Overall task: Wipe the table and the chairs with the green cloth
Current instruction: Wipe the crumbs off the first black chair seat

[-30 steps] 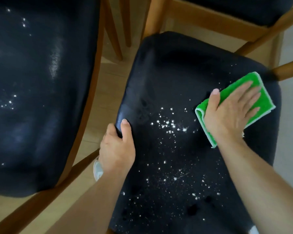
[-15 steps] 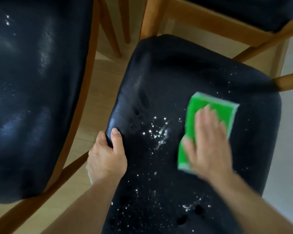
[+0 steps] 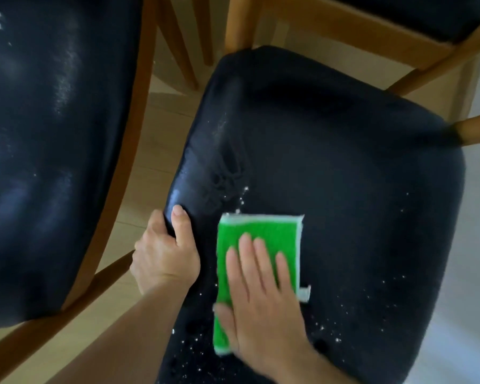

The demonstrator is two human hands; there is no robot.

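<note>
i am pressing my right hand [image 3: 263,309] flat, fingers straight and together, on the green cloth [image 3: 257,239], which is lying folded on the near-left part of the dark chair seat [image 3: 344,176]. my left hand [image 3: 165,253] is gripping the seat's left edge just beside the cloth, thumb lying on top and fingers curling under the rim. white crumbs [image 3: 324,328] are scattering over the seat to the right of the cloth and below it. a second dark chair [image 3: 45,134] is standing to the left of the seat, its wooden frame [image 3: 128,151] apart from it, with pale floor [image 3: 147,173] showing between.
</note>
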